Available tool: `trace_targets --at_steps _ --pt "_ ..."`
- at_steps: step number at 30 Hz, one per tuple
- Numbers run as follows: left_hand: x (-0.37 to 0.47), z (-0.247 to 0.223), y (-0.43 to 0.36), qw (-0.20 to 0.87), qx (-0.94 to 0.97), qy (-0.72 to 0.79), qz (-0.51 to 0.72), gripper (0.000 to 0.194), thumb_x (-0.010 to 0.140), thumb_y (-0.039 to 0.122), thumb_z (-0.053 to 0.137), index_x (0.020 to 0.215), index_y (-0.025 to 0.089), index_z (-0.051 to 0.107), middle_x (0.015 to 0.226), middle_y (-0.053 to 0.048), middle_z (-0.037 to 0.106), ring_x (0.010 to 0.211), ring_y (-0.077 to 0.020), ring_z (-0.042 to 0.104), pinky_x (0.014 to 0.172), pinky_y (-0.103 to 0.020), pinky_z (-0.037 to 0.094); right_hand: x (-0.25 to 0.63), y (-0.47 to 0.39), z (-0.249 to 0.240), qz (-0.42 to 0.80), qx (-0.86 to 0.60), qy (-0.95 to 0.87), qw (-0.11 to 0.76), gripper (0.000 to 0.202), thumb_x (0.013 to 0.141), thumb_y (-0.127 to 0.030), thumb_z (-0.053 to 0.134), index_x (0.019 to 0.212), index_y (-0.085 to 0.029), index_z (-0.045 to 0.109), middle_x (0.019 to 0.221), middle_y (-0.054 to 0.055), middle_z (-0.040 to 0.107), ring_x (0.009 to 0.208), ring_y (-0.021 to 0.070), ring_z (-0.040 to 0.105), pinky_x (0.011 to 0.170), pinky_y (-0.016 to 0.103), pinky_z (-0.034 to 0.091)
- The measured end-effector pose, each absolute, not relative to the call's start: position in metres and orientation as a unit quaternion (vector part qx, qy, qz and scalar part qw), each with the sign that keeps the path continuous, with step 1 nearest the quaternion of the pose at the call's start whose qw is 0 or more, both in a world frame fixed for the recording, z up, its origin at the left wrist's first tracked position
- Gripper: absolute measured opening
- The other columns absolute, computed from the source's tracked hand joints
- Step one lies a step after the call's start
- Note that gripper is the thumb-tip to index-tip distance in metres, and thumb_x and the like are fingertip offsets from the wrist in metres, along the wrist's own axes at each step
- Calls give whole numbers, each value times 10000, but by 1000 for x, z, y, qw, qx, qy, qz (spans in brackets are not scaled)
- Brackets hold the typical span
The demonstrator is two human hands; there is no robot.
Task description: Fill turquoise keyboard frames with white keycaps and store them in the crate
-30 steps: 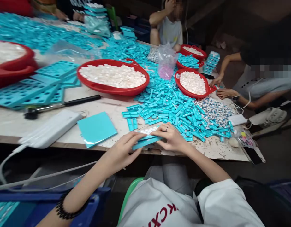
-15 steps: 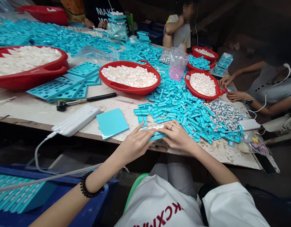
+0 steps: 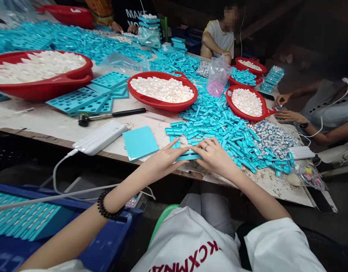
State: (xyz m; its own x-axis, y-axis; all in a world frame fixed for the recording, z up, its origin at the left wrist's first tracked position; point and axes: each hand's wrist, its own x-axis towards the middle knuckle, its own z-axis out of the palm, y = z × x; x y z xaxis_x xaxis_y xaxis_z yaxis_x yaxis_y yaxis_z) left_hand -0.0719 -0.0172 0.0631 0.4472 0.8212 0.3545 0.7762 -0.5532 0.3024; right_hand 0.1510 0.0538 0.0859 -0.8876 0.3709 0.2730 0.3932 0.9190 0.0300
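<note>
At the near edge of the table, my left hand (image 3: 164,160) and my right hand (image 3: 215,155) grip opposite ends of a flat blue plastic panel (image 3: 188,155). Both thumbs are underneath and the fingers lie along its top; a dark gap runs along its side, so it looks layered. My fingers cover much of it. Just left of my left hand lies a smooth blue square plate (image 3: 140,142). Beyond my hands spreads a heap of small blue plastic strips (image 3: 216,117), a few of them close to my left fingertips.
Red bowls of white pieces stand at the left, a middle bowl (image 3: 162,107) and a right one (image 3: 243,113). A hammer (image 3: 117,113), a white power bank (image 3: 102,138) and blue grids (image 3: 74,99) lie left. A blue crate (image 3: 106,241) sits below. Other people sit around the table.
The view has turned slightly left, shifting the scene rightward. My hands still hold the panel, which now shows more of its edge side. A person at the back has lowered an arm.
</note>
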Motion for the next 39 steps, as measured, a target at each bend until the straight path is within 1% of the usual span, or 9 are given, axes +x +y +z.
trace_targets --at_steps 4,9,14,20,23,26,30,33,39 --pt "-73 64 -16 80 838 488 231 419 1020 434 467 1348 191 562 1330 -89 685 1306 -293 588 1076 -498 491 150 62 84 -24 -186 -973 135 243 948 -239 644 1173 -149 655 1032 125 653 1041 289 534 924 430 394" --pt "-70 60 -14 47 837 480 258 361 1012 363 513 1334 214 584 1202 -79 757 1008 -228 749 1238 -589 189 152 67 80 23 -185 -971 151 258 943 -215 629 1194 -162 651 1018 109 622 1028 290 527 901 428 384" --pt "-67 57 -11 -2 835 471 285 314 1003 303 529 1292 225 625 1126 -72 785 937 -230 772 1250 -610 86 152 70 76 34 -177 -968 172 222 942 -213 621 1149 -150 672 968 98 624 1014 285 538 900 429 380" --pt "-70 53 -13 10 851 443 283 348 1006 277 529 1345 244 598 1188 -72 764 1034 -223 751 1246 -571 203 162 52 85 65 -213 -954 200 319 943 -332 668 1237 -209 651 1091 105 678 1095 284 564 970 458 406" --pt "-71 40 -22 5 869 389 306 468 986 205 538 1444 288 498 1256 -63 736 1101 -226 727 1221 -530 306 205 25 80 39 -346 -865 361 408 935 -437 661 1303 -267 610 1242 105 634 1167 279 571 1005 447 450" --pt "-73 21 -26 5 864 384 325 586 950 197 593 1500 312 427 1275 -81 722 1087 -253 731 1217 -552 312 271 2 60 -154 -594 -560 557 429 965 -358 595 1371 -229 546 1300 167 550 1234 307 538 1031 494 456" --pt "-72 6 -27 21 863 373 339 535 977 272 532 1494 359 430 1263 -61 724 1069 -277 734 1206 -592 316 361 -2 34 -229 -748 -340 521 1007 802 -465 755 1562 -85 215 1529 285 336 1458 399 295 1177 605 256" --pt "-67 1 -25 31 868 387 309 559 965 350 544 1509 348 415 1344 -56 679 1180 -297 681 1212 -578 308 400 17 26 -137 -774 -326 526 1268 744 -505 778 1574 -99 -90 1580 307 250 1462 374 340 1147 553 353" --pt "-52 -5 -27 49 835 479 267 567 1006 325 449 1560 336 327 1540 -48 506 1378 -290 522 1205 -516 339 390 27 40 -142 -721 -320 598 1270 719 -553 778 1562 -79 -46 1636 290 27 1547 337 124 1223 522 254"
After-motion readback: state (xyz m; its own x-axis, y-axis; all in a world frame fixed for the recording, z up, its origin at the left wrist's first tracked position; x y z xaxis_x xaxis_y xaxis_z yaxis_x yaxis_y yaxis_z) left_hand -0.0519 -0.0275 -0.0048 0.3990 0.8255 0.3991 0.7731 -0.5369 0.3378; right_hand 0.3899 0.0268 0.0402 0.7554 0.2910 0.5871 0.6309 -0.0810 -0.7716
